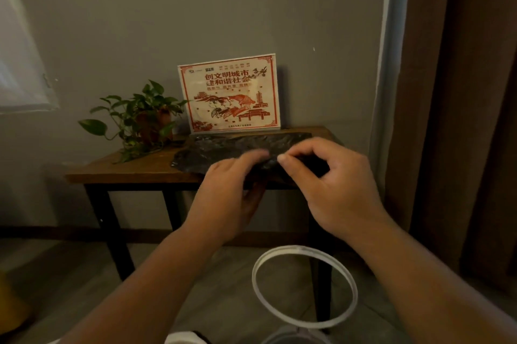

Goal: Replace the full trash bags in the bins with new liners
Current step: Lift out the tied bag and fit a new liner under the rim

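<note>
Centre frame: black liner [223, 148], unopened, partly lying on the wooden table [126, 167]. Left hand [229, 192] and right hand [327, 184] both pinch its near edge, probably to tease it open. White ring [305, 285], lower centre, carries no liner. Fitting not yet done.

Red/white sign [228, 94] stands vs. grey wall [195, 8], at back of wooden surface [126, 167] w/ black legs. Potted plant [140, 117] just left of sign; brown curtain [461, 92] well right.

Left hand [226, 195] blurred, seemingly pinching; right hand [333, 190] fingers curled, pinching.
</note>
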